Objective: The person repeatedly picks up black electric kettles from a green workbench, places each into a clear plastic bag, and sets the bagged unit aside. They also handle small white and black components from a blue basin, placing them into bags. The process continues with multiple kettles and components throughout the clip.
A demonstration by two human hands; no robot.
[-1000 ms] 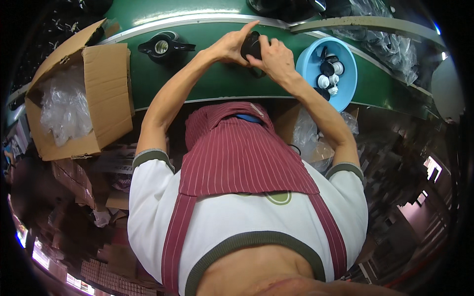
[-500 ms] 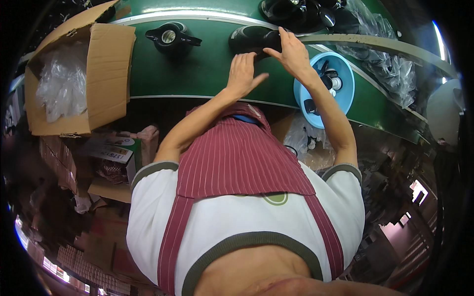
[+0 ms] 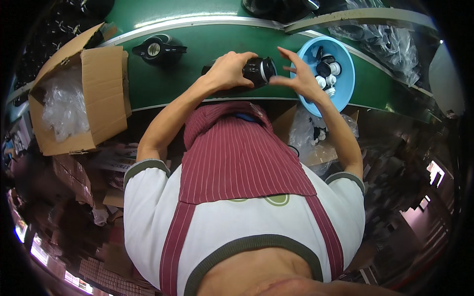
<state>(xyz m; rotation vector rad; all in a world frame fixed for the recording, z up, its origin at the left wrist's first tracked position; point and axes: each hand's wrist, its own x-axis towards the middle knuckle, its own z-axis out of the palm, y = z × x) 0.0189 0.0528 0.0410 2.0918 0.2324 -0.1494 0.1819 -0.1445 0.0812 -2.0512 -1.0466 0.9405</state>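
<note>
My left hand is wrapped round a black jug that lies on its side, its ringed end pointing right. Part of the jug's body is hidden behind that hand. Just beyond the ringed end, my right hand has its fingers spread and holds nothing; its fingertips are slightly blurred. Beside my right hand, a light blue basin holds several black and white lids or stoppers. Upright on the green worktop to the left stands another black jug, with a spout and a handle.
An open cardboard box with clear plastic bags inside stands at the left. A pale curved bar crosses the upper right, near more clear plastic. Further black jugs stand at the far edge of the green worktop.
The black jug has come nearer and to the left, and my left hand has closed round it. My right hand has come off it, spreading its fingers at its right end.
</note>
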